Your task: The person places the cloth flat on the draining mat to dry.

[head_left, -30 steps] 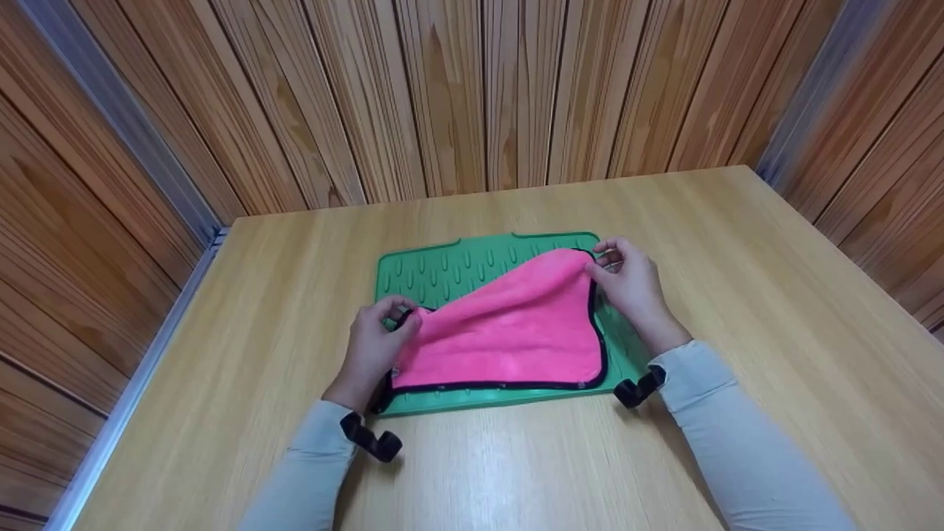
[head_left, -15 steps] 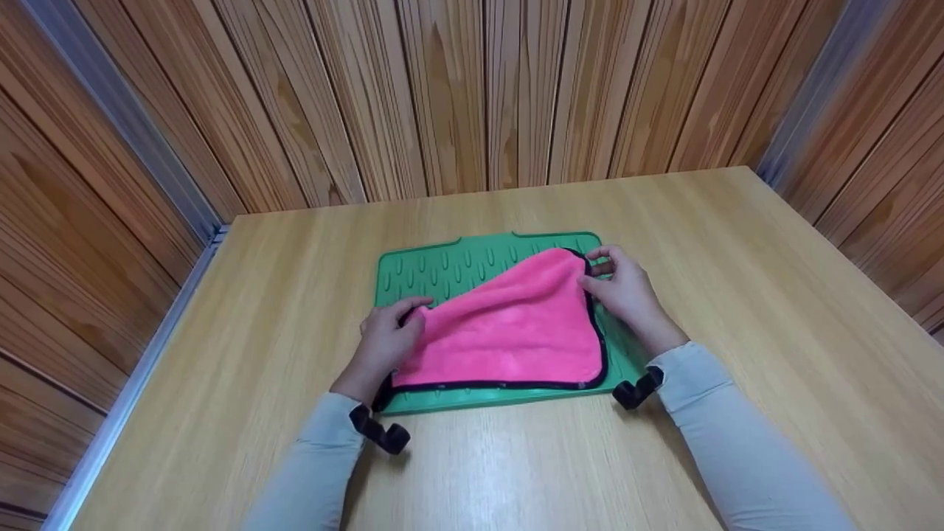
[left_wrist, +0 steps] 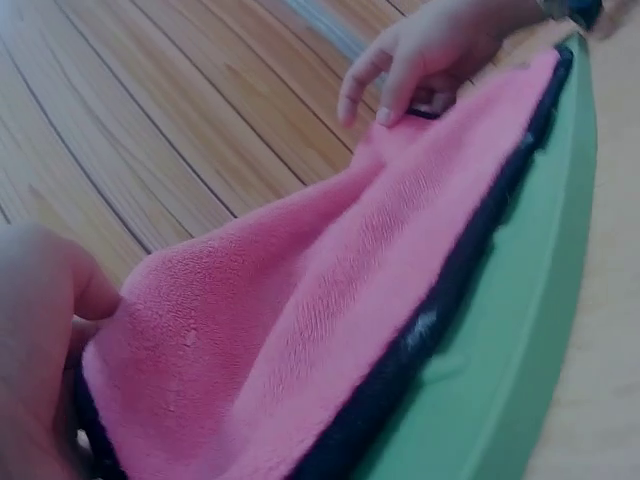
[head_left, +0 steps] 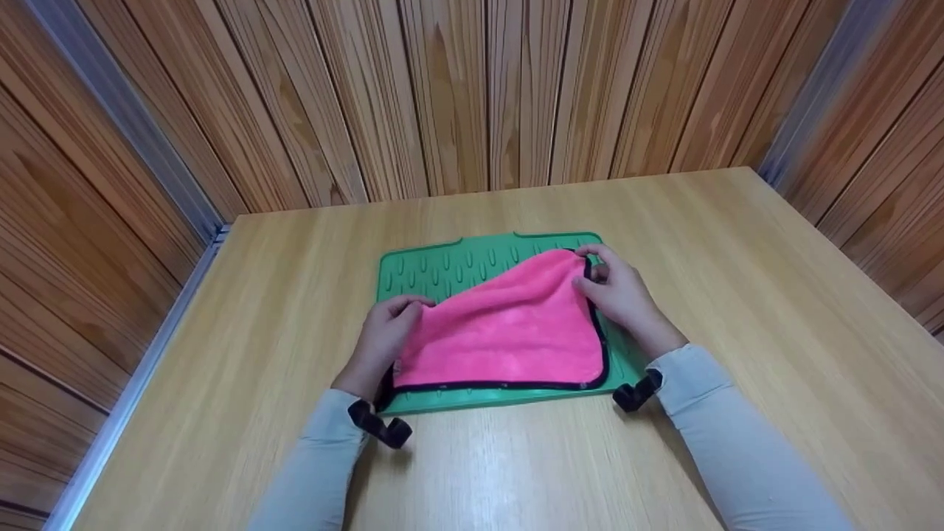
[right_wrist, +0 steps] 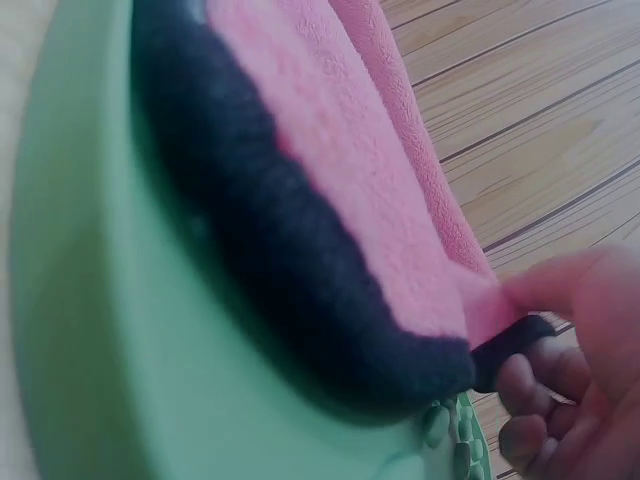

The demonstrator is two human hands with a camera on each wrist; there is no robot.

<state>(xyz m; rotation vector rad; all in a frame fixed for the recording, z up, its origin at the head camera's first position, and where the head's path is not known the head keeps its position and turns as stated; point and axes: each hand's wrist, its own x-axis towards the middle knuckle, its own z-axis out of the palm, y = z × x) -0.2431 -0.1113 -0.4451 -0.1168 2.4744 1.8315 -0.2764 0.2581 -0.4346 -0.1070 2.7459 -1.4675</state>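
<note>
A wooden wall [head_left: 457,96] stands at twelve o'clock, past the worktop [head_left: 501,472], with twelve pointing away from the person. On the worktop lies a green mat [head_left: 428,269], ribbed, bare from about ten to twelve o'clock and along a thin strip at six. The pink cloth [head_left: 509,332] covers much of the rest: its six o'clock edge rests on the mat, while its far side is lifted and slants from the left hand's corner up towards one o'clock (what hangs behind that slope I cannot tell).

Both hands grip the cloth. The left hand [head_left: 383,335] pinches it at about ten o'clock, thumb on the pink face; the right hand [head_left: 623,291] pinches the edge at about two, thumb in front and fingers behind. The black trim [head_left: 606,361] shows plainly down the three o'clock side and along six.

The step in hand looks to be arranging the cloth by its two far corners, perhaps spreading or folding it; which one is unclear. As I judge it, the next move calls for a firm pinch on both sides and a matched motion, since plush this limp could bunch or drag at six o'clock.
</note>
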